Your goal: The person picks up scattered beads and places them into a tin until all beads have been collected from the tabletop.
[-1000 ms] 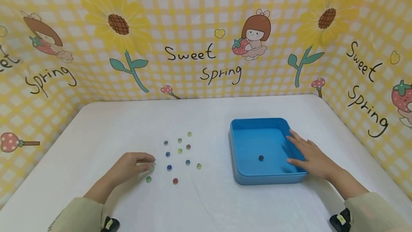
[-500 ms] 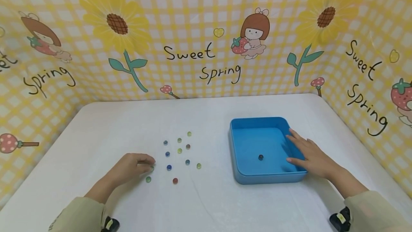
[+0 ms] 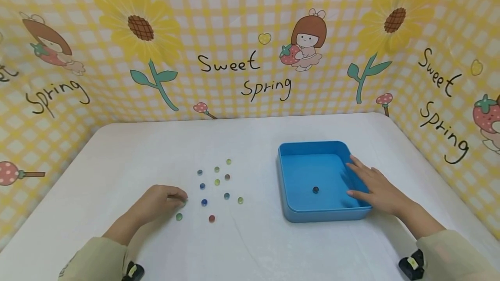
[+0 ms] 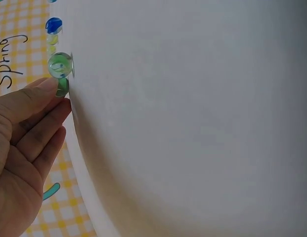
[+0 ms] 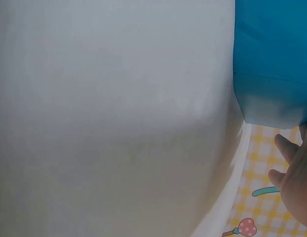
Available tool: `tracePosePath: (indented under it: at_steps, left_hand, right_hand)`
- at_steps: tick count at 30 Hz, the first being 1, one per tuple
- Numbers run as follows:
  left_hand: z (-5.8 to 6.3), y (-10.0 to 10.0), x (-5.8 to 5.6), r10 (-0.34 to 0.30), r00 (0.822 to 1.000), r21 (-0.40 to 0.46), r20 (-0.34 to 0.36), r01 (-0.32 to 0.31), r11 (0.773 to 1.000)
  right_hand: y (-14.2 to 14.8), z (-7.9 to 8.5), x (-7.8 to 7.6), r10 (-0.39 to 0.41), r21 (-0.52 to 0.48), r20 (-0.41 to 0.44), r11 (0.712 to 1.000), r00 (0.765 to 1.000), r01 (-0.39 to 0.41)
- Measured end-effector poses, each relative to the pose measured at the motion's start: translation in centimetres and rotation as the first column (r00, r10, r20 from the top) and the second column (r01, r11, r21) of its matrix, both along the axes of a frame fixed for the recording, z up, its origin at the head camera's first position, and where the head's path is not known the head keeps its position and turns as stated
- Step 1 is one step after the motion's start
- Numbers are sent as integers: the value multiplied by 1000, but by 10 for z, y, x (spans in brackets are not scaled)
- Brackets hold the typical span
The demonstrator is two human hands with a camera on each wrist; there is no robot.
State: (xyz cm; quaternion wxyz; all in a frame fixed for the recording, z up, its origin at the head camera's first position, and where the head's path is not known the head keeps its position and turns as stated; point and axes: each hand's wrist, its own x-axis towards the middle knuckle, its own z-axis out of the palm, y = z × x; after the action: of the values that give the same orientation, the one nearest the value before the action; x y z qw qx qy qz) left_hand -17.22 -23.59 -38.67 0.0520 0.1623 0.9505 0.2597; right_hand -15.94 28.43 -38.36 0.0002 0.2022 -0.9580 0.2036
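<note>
In the head view my left hand (image 3: 158,203) is low over the white table, left of the loose glass marbles. Its thumb and fingertips pinch a green marble (image 4: 63,89), mostly hidden by the fingers in the head view. Close by lies another green marble (image 3: 179,217), which looms large in the left wrist view. My right hand (image 3: 380,192) rests on the right rim of a blue square tray (image 3: 289,218), fingers spread and fairly straight, touching its side. A single dark marble (image 3: 315,190) sits on the tray floor.
Several marbles are scattered mid-table, among them a dark blue marble (image 3: 204,203), a red marble (image 3: 212,218) and a yellow-green marble (image 3: 240,200). A yellow checked cloth (image 3: 230,21) stands as walls behind and at both sides of the white tabletop (image 3: 250,250).
The left thumb and fingers have closed in on the green marble, which is now more covered. My right hand stays on the tray. The head view has shifted slightly.
</note>
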Motion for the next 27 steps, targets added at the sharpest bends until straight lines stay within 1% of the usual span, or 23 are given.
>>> tracePosePath:
  at_steps: [8, 11, 15, 20, 23, 27]
  left_hand:
    - [3, -3, 0, 14, 1000, 9, 17, -14, 1000]
    - [5, -5, 1, 5, 1000, 26, -7, -5, 1000]
    - [8, -6, 1, -21, 997, 55, -68, 25, 998]
    - [12, -2, 2, -40, 992, 86, -123, 51, 995]
    - [15, 4, 2, -51, 990, 105, -131, 65, 992]
    - [20, 13, 3, -47, 991, 145, -125, 65, 987]
  right_hand:
    - [-2, 2, 1, -4, 2, 1, 1000, 1000, 4]
    - [-3, 2, 1, -6, 5, 3, 1000, 1000, 6]
    - [-2, 1, 1, -7, 6, 2, 1000, 1000, 7]
    - [-1, 0, 1, -6, 3, 2, 1000, 1000, 6]
    - [-1, 0, 1, -7, 5, 2, 1000, 1000, 7]
    - [-2, 0, 0, -5, 8, 1, 1000, 1000, 5]
